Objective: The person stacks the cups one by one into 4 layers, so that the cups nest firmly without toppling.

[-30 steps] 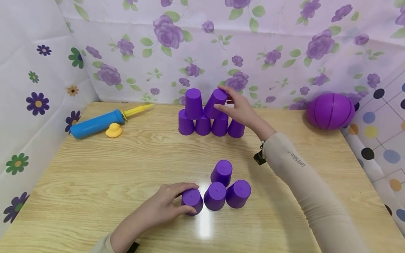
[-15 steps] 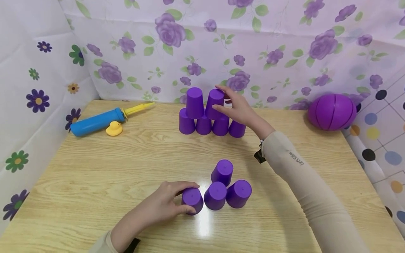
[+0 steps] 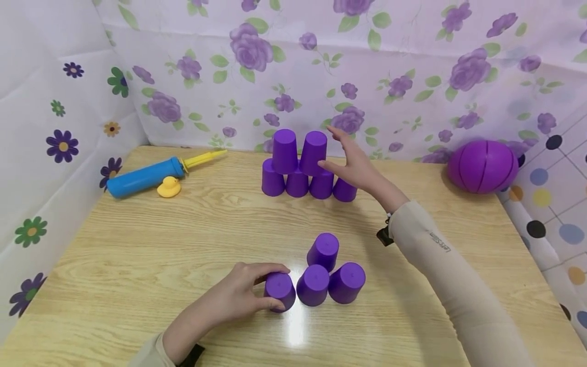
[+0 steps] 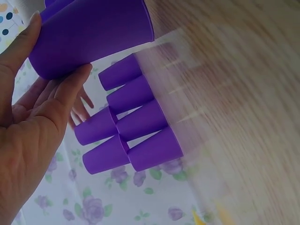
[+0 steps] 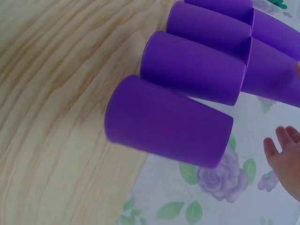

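Purple cup (image 3: 281,289), upside down, is pinched by the left grip (image 3: 242,291); the right grip (image 3: 356,162) is spread beside the upper right cup (image 3: 314,152) of a six-cup stack (image 3: 273,178), thumb contact unclear. Three loose cups (image 3: 313,286) stand right of the held one. Blue pump (image 3: 145,177), yellow duck (image 3: 169,187) and purple ball (image 3: 483,167) rest on the wood-grained desk (image 3: 183,234), before flowered cloth (image 3: 197,30).

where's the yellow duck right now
In the head view, the yellow duck sits on the left of the wooden table, just in front of the blue pump.

Wood-grain table (image 3: 183,239): upturned purple cups (image 3: 313,286), pump (image 3: 145,177), duck (image 3: 169,188), ball (image 3: 482,167).
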Demonstrator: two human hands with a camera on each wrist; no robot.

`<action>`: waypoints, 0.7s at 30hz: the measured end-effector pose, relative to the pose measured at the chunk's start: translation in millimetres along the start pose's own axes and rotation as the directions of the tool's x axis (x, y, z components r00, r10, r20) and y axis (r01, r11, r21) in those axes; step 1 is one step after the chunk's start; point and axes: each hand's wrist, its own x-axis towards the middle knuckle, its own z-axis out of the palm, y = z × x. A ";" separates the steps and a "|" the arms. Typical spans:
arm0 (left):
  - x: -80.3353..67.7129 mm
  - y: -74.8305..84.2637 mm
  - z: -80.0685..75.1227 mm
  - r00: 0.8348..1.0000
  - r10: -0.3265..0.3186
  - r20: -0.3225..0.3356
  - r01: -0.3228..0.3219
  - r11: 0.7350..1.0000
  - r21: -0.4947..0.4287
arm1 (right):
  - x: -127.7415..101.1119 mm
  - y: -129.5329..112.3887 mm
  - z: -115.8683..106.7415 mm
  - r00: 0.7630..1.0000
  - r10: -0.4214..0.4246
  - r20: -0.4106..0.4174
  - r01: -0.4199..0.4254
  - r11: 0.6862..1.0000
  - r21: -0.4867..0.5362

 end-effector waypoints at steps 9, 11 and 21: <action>3.4 -3.5 2.3 0.999 -0.032 0.004 0.033 0.997 -0.072 | -37.8 -6.8 -15.9 0.994 -0.096 -0.052 0.092 0.993 -0.078; 3.6 -5.4 4.1 1.000 -0.025 -0.005 0.025 0.995 -0.094 | -49.1 -9.5 -15.6 0.987 -0.140 -0.082 0.131 0.986 -0.101; 0.8 -9.8 8.9 0.998 0.002 -0.059 -0.006 0.997 -0.073 | -98.8 -24.5 2.3 0.980 -0.183 0.083 0.181 0.983 0.026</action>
